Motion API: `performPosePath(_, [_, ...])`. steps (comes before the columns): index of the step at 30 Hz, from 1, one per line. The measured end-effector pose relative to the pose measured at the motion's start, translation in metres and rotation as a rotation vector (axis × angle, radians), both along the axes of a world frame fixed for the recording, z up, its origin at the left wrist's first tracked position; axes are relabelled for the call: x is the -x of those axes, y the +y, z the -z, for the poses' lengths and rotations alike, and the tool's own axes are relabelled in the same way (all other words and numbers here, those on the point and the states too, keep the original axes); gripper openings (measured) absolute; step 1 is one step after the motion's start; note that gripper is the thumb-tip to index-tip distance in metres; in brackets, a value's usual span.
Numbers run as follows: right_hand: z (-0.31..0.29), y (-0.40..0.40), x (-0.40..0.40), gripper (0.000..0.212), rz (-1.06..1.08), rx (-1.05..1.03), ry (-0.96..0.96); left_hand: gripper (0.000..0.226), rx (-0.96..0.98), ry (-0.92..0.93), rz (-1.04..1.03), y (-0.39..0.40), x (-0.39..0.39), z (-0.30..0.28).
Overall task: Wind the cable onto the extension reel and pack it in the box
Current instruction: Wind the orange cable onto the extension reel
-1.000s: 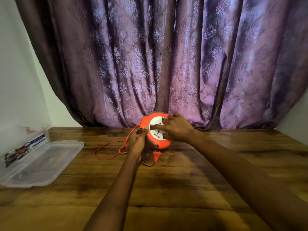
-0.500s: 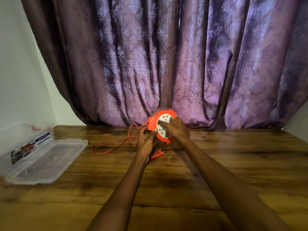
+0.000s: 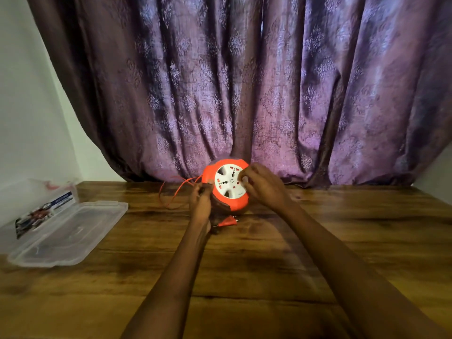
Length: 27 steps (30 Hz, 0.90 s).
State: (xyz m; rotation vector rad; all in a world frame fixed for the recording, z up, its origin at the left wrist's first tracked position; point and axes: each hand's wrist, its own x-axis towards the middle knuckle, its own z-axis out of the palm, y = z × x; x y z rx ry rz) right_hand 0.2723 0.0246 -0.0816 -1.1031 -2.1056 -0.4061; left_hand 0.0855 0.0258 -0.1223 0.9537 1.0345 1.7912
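Observation:
An orange extension reel [image 3: 228,185] with a white socket face stands on edge at the far middle of the wooden table [image 3: 244,253]. My left hand [image 3: 200,204] grips its left lower rim where the orange cable [image 3: 171,194] enters. My right hand [image 3: 263,185] holds the right side, fingers curled on the white face. A loose cable loop lies on the table to the left. The orange plug [image 3: 227,221] lies on the table just below the reel. A clear plastic box [image 3: 36,199] stands open at the left, its lid [image 3: 71,233] flat beside it.
A purple patterned curtain [image 3: 244,94] hangs right behind the reel along the table's far edge. A white wall [image 3: 29,106] closes the left side behind the box. Bare wood lies between the box lid and my arms.
The white socket face has turned under my right hand. The loose cable loop on the left has shortened and drawn toward the reel. The plug has shifted slightly right.

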Motion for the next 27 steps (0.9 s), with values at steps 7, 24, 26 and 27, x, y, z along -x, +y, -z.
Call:
performPosePath(7, [-0.025, -0.012, -0.001, 0.042, -0.052, -0.015, -0.689, 0.015, 0.039, -0.065, 0.088, 0.002, 0.01, 0.003])
performPosePath(24, [-0.023, -0.021, -0.002, 0.059, 0.226, -0.002, -0.789, 0.017, -0.029, 0.029, 0.197, -0.013, -0.01, 0.003])
performPosePath(26, [-0.024, -0.015, -0.006, 0.061, 0.27, 0.039, -0.726, 0.02, 0.033, -0.048, 0.165, -0.011, -0.01, -0.001])
performPosePath(27, [-0.026, -0.012, -0.009, 0.063, 0.288, 0.058, -0.677, 0.02, 0.054, -0.081, 0.165, -0.01, -0.01, -0.002])
